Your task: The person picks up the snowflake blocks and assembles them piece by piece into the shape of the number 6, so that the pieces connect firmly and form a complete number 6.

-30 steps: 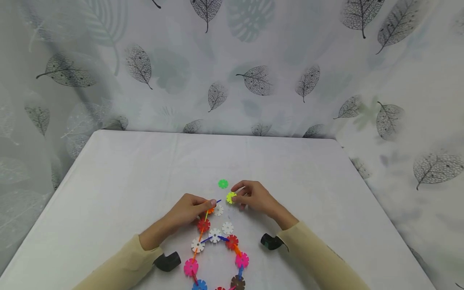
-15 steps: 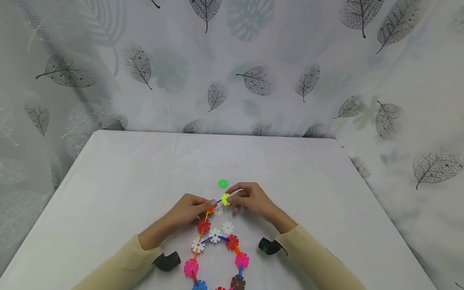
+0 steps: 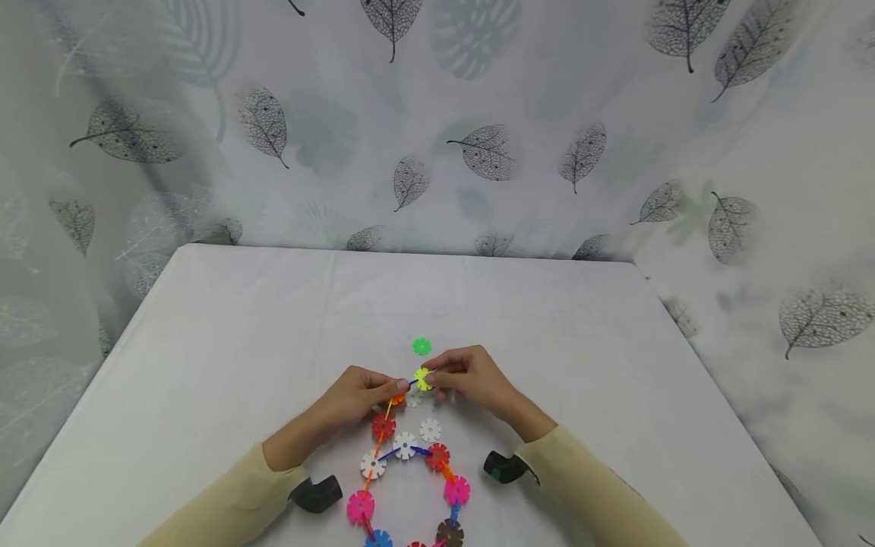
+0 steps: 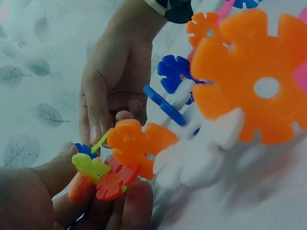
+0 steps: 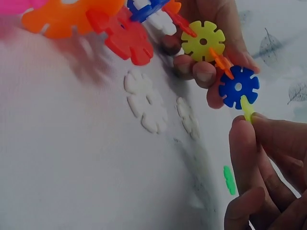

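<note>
In the head view my left hand [image 3: 358, 396] holds the upper end of a chain of slotted plastic snowflake discs, near an orange disc [image 3: 397, 398]. A blue disc [image 5: 231, 92] stands out past its fingertips, joined through an orange disc [image 5: 222, 63] seen nearly edge-on. My right hand [image 3: 477, 380] pinches a yellow disc [image 3: 423, 378] between thumb and forefinger. Seen in the right wrist view, that yellow disc is edge-on and its edge meets a slot of the blue disc. Left fingers curl behind another yellow disc [image 5: 194, 42] of the chain.
The chain runs down into a loop with a red disc [image 3: 384, 425], pink disc [image 3: 456, 491] and brown disc [image 3: 449, 533]. A loose green disc [image 3: 421, 346] and two loose white ones lie nearby on the white table [image 3: 273, 327]. Dark wrist cameras hang beside both sleeves.
My right hand has moved left with the yellow disc, bringing it up to the blue disc at the chain's end. The left hand has stayed almost still.
</note>
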The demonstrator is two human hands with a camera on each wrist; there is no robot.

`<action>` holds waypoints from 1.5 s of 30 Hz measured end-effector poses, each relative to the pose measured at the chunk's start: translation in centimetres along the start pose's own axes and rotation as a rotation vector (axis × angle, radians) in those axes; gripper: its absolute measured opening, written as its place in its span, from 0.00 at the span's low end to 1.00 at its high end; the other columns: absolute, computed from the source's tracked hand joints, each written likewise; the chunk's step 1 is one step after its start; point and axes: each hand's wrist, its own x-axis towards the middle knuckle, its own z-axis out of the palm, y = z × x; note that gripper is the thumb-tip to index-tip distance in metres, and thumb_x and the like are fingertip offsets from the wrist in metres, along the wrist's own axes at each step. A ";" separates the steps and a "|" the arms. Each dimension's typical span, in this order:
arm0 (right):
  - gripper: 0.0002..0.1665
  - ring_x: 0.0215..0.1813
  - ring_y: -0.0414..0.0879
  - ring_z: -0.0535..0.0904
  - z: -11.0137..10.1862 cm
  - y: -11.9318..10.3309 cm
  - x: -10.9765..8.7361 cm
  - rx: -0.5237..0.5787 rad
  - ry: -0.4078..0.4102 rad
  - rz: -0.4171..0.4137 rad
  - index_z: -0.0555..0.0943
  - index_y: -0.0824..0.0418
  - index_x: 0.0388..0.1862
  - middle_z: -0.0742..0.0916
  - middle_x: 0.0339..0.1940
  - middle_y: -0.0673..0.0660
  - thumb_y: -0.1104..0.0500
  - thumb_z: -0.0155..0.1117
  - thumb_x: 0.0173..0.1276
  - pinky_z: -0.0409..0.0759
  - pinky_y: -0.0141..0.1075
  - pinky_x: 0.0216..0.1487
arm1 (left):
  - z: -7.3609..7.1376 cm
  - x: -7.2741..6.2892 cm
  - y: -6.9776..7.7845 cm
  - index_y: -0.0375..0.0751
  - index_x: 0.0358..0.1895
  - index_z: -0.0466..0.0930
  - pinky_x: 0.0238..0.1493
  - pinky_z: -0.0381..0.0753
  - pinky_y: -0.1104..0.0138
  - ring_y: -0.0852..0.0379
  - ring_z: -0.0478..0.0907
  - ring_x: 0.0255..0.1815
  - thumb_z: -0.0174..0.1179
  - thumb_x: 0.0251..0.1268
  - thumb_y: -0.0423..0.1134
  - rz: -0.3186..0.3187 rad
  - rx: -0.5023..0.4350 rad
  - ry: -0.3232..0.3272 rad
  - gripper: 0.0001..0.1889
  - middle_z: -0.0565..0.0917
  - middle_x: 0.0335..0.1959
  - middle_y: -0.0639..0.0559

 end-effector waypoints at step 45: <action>0.21 0.50 0.44 0.82 0.3 0.9 -0.5 -0.133 0.134 -0.033 0.84 0.55 0.62 0.88 0.53 0.48 0.49 0.64 0.75 0.80 0.40 0.49 | -0.3 -0.4 0.0 0.43 0.63 0.82 0.39 0.84 0.63 0.54 0.77 0.43 0.63 0.72 0.48 0.005 -0.069 0.016 0.21 0.84 0.56 0.48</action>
